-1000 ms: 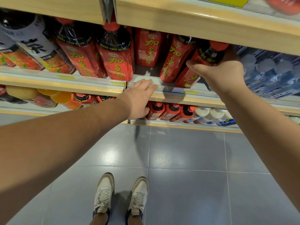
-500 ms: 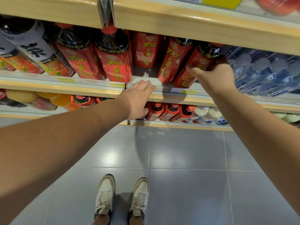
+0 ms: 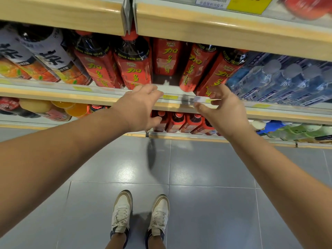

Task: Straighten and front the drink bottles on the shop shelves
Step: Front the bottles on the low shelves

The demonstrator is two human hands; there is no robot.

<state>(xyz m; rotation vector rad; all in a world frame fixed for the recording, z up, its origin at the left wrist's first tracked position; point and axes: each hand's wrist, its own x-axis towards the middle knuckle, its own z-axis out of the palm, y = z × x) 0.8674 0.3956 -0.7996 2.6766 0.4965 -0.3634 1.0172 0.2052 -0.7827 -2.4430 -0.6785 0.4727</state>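
Several red-labelled tea bottles with yellow characters stand on the middle shelf (image 3: 53,95). Two stand at the front left (image 3: 134,69); one (image 3: 168,59) sits further back behind a gap, and two lean at the right (image 3: 219,72). My left hand (image 3: 142,108) rests on the shelf's front rail below the gap, fingers loosely spread, holding nothing. My right hand (image 3: 221,108) hovers open in front of the rail, just below the rightmost leaning bottle, fingers apart and touching no bottle.
White-labelled dark bottles (image 3: 45,56) fill the shelf's left, clear water bottles (image 3: 287,81) its right. The lower shelf holds small red bottles (image 3: 179,121) and orange drinks (image 3: 71,110). A wooden upper shelf (image 3: 215,26) overhangs. Grey tiled floor and my shoes (image 3: 140,214) lie below.
My right hand has let go of the rightmost red bottle and dropped down to the shelf rail, now open. My left hand stays on the rail.
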